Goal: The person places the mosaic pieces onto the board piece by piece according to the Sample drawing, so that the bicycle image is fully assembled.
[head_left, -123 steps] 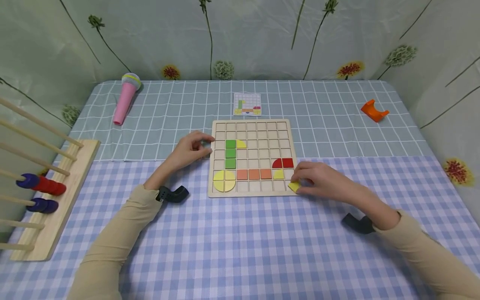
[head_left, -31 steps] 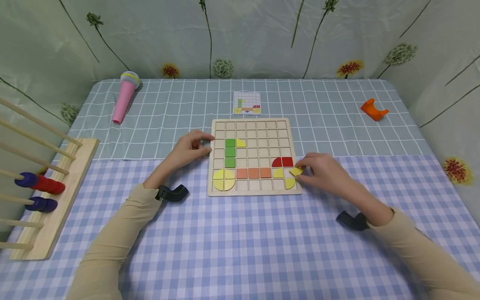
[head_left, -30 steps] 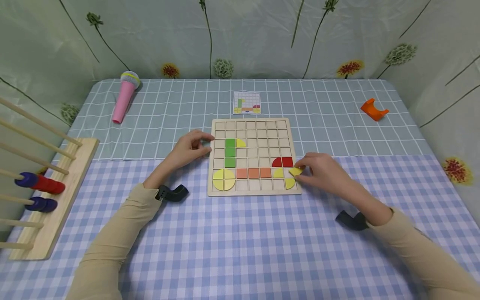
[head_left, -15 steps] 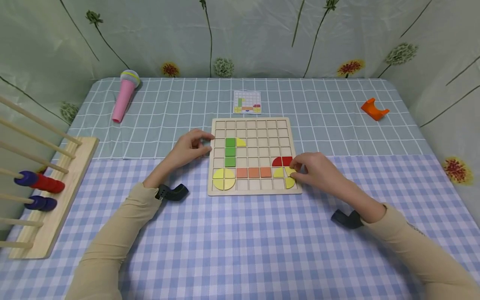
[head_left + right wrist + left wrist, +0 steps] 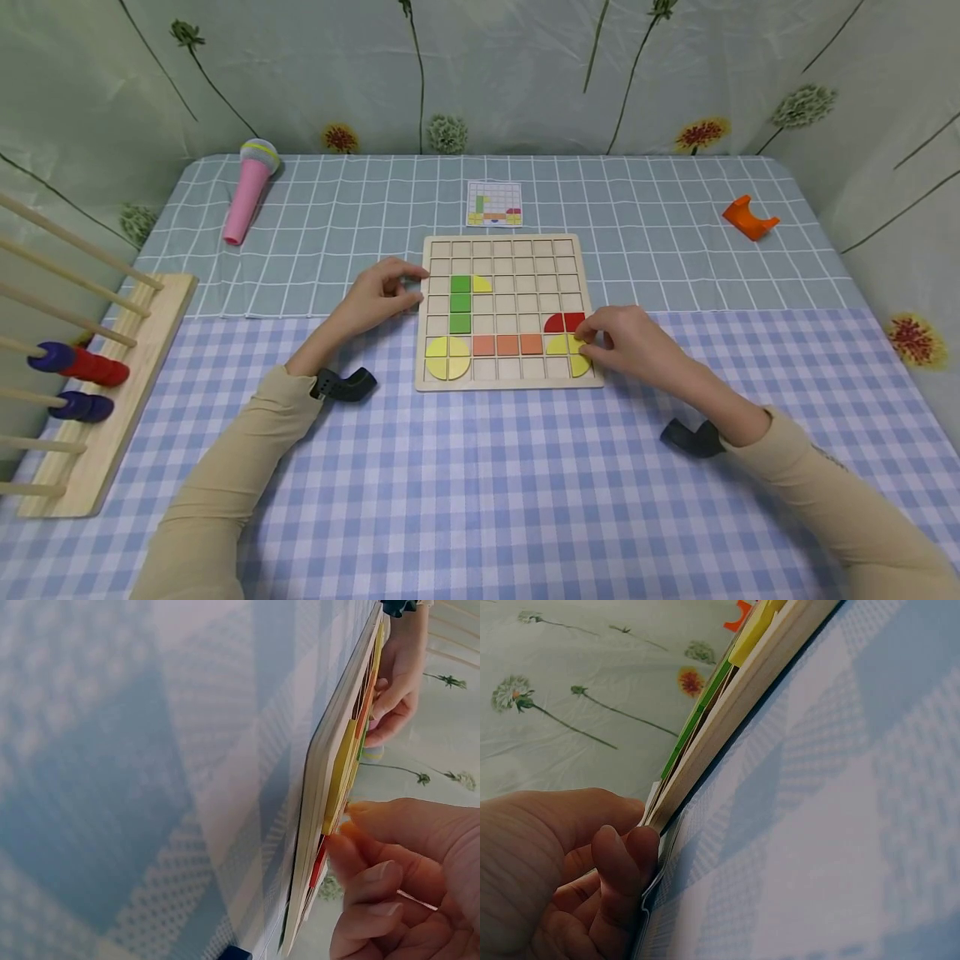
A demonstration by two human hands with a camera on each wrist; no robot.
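A wooden grid board (image 5: 510,383) lies on the checked cloth, with green squares (image 5: 461,303), orange squares (image 5: 507,345), red pieces (image 5: 564,322) and yellow quarter-circles (image 5: 447,358) in its cells. My left hand (image 5: 372,297) touches the board's left edge with thumb and forefinger, its other fingers loosely bent in the left wrist view. At the lower right of the board, my right hand (image 5: 632,340) pinches a yellow quarter-circle piece (image 5: 579,343) at its cell; the fingertips partly hide it. Yellow pieces lie beside and below it.
Behind the board lies a small pattern card (image 5: 494,204). A pink toy microphone (image 5: 251,193) is at the back left, an orange curved piece (image 5: 749,219) at the back right. A wooden bead frame (image 5: 142,375) with red and blue beads stands at the left.
My right hand set one yellow quarter-circle in the bottom row, then brought another from the board's right edge leftward into the cell above. My left hand stays at the board's edge.
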